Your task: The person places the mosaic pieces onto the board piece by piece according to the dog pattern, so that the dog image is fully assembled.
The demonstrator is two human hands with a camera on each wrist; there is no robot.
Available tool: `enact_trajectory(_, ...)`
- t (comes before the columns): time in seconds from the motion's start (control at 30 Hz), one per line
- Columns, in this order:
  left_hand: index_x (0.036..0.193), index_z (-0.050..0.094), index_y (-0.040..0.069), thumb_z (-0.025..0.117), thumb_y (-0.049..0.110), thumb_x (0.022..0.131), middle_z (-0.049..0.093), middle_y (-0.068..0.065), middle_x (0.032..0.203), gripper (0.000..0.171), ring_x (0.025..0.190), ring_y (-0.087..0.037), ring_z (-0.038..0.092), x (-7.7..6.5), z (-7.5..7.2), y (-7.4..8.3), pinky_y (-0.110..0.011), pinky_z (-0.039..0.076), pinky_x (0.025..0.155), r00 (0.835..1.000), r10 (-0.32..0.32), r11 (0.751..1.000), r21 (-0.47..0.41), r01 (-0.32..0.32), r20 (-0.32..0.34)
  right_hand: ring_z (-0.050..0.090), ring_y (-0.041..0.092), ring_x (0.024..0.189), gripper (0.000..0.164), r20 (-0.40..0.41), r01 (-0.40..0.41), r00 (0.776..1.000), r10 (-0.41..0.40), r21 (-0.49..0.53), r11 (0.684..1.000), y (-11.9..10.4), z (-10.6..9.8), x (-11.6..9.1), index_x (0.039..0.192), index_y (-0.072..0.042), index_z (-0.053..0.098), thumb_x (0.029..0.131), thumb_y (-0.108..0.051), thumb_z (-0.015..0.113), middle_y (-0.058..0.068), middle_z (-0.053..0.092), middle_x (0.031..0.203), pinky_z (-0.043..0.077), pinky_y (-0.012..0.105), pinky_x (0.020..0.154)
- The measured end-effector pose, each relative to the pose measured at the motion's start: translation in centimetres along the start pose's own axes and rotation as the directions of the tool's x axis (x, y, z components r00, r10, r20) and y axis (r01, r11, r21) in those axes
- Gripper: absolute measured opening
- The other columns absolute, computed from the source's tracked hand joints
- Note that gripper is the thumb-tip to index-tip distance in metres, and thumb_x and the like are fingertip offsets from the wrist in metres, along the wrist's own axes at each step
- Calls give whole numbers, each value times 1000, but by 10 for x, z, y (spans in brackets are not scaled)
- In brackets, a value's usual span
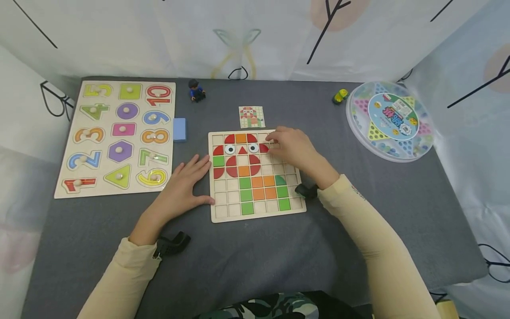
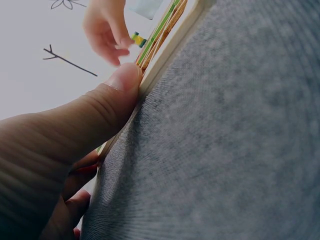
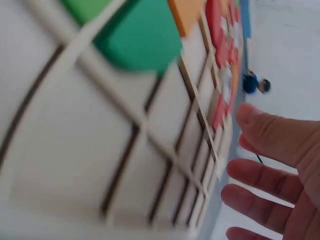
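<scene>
A wooden grid board (image 1: 228, 213) lies on the grey table, filled partly with red, orange and green pieces and two eye pieces. My left hand (image 1: 184, 186) touches its left edge, fingers spread, with the thumb at the lower part of that edge. In the left wrist view the left thumb (image 2: 107, 95) presses against the board's side. Over the board's upper right, my right hand (image 1: 296, 148) hovers beside a red quarter-round piece (image 1: 264, 148). Loosely bent, the right hand's fingers (image 3: 260, 175) show nothing between them. Above the board lies a small pattern card (image 1: 251, 117).
At the left lies a number-and-shape peg board (image 1: 105, 164), with a blue block (image 1: 179, 129) at its right edge. A toy figure (image 1: 196, 91) stands behind. Back right are a yellow-green toy (image 1: 340, 96) and a round clear-lidded box (image 1: 358, 128).
</scene>
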State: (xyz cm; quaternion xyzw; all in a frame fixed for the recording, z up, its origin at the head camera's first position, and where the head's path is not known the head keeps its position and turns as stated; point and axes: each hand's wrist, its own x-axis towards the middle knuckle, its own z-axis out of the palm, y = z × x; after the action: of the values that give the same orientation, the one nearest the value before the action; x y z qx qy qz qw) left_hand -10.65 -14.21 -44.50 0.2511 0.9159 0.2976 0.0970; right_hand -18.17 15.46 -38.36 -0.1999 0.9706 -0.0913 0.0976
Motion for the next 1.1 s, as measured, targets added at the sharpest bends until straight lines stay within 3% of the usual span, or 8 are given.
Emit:
enact_trajectory(0.17,142,23,13,75,46,62,18,-3,148,101,137,-25,7,0,-1,0,-52,5,106,1000,3,1000,4,-3,2,56,20,84,32,-107,52,993,-44,72,996,32,-12,-35,111,-11,62,82,-24,64,5,58,104,45,36,70)
enact_trajectory(0.27,142,23,13,75,46,62,18,-3,148,101,137,-25,7,0,-1,-1,-52,5,106,1000,3,1000,4,-3,3,55,23,86,32,-139,8,990,6,104,995,54,-14,-61,111,-10,62,81,-21,66,6,57,103,45,37,70)
enact_trajectory(0.4,142,22,14,75,47,62,18,-3,148,102,137,-25,7,0,-1,-2,-52,5,106,1000,1,1000,4,-1,4,55,25,89,33,-92,-109,989,119,103,989,79,-12,-95,111,-10,62,80,-19,67,8,57,103,45,40,73)
enact_trajectory(0.5,142,22,14,75,48,61,18,-3,148,102,137,-25,7,0,-1,-2,-52,5,106,1000,-3,1000,3,3,4,54,27,90,33,-40,-138,989,142,92,986,91,-7,-118,110,-7,62,80,-18,67,10,57,103,44,44,75)
enact_trajectory(0.6,142,22,14,76,47,61,18,-3,148,102,137,-25,7,1,1,-2,-53,5,106,1000,-2,1000,-5,2,6,56,26,88,32,-43,-83,995,88,119,989,97,1,-142,106,-6,64,77,-16,69,10,58,99,45,44,75)
enact_trajectory(0.8,142,23,13,75,47,61,18,-3,148,102,137,-26,7,0,0,-2,-53,5,106,1000,5,1000,-4,-5,5,57,15,77,34,-113,88,991,-69,165,982,99,26,-184,96,-10,68,65,-16,78,1,59,90,46,34,64)
enact_trajectory(0.97,142,23,13,76,47,61,18,-4,148,103,137,-26,7,0,1,-1,-53,6,105,1000,9,1000,-4,-9,-1,55,18,84,43,-85,103,992,-91,147,984,95,32,-203,101,-9,65,61,-10,80,2,55,96,46,36,67)
enact_trajectory(1.1,142,22,14,75,47,61,18,-3,148,103,137,-26,7,0,1,-2,-53,6,105,1000,10,1000,-1,-10,-2,55,18,86,39,-83,115,991,-105,121,986,93,33,-204,100,-10,64,64,-2,76,2,54,98,47,36,68)
